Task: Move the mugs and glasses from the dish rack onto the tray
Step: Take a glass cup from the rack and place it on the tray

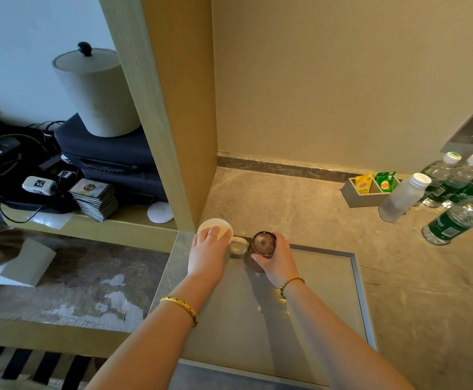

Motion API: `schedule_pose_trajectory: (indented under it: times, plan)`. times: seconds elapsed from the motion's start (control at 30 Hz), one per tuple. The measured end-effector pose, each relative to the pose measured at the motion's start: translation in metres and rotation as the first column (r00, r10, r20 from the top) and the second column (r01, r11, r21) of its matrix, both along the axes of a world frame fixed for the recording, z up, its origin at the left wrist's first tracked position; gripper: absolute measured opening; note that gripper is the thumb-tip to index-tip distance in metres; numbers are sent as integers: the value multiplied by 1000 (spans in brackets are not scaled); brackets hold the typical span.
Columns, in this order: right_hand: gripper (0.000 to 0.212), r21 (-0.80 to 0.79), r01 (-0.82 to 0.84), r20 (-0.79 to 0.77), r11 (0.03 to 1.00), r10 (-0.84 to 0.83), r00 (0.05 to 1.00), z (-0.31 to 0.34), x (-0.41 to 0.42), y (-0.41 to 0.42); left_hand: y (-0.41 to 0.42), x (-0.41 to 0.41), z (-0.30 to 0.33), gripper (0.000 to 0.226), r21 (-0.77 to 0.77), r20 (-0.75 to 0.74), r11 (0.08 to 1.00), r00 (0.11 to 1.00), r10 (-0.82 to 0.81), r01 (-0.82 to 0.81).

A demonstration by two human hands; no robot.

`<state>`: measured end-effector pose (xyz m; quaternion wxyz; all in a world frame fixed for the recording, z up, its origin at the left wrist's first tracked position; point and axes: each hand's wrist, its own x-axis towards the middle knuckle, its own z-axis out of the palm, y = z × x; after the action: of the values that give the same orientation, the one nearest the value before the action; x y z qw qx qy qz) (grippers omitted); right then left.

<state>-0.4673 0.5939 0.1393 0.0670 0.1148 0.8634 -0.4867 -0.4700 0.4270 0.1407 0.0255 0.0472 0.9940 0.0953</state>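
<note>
On the marble counter (pixel 300 209), a tea-bag holder (pixel 366 192) stood by the back wall with yellow and green packets in it. Just to its right stood a frosted bottle (pixel 402 198), with several water bottles (pixel 455 187) clustered beyond. On the shelf (pixel 111 229) to the left, a lidded bucket (pixel 97 91) sat on a dark case (pixel 111 156), beside a card stack (pixel 94 198), tangled cables (pixel 10 159) and a white coaster (pixel 160 211).

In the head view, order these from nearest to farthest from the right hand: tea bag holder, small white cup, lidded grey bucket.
1. small white cup, just left of the right hand
2. tea bag holder, far right on the counter
3. lidded grey bucket, upper left shelf
</note>
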Motion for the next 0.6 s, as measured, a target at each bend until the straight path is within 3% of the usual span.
schedule_pose_trajectory:
  times: [0.13, 0.23, 0.3, 0.43, 0.6]
  plan:
    - [76, 25, 0, 8, 1000, -1, 1000, -2, 2, -3, 0, 0, 4, 50, -4, 20, 1000, 1000, -10, 10]
    - [79, 206, -6, -91, 979, 25, 996, 0, 8, -8, -4, 5, 10, 45, 62, 7, 998, 1000, 10, -10]
    - [66, 299, 20, -240, 954, 55, 969, 7, 12, -18, -11, 11, 15, 42, 136, -36, 990, 999, 29, -24]
    - [32, 316, 56, -509, 947, 119, 853, 30, 17, -63, -39, 26, 29, 36, 277, -142, 959, 984, 108, -66]
    - [17, 330, -221, -581, 918, 382, 719, 41, 35, -152, -108, 65, 28, 30, 320, -167, 920, 942, 290, -226]
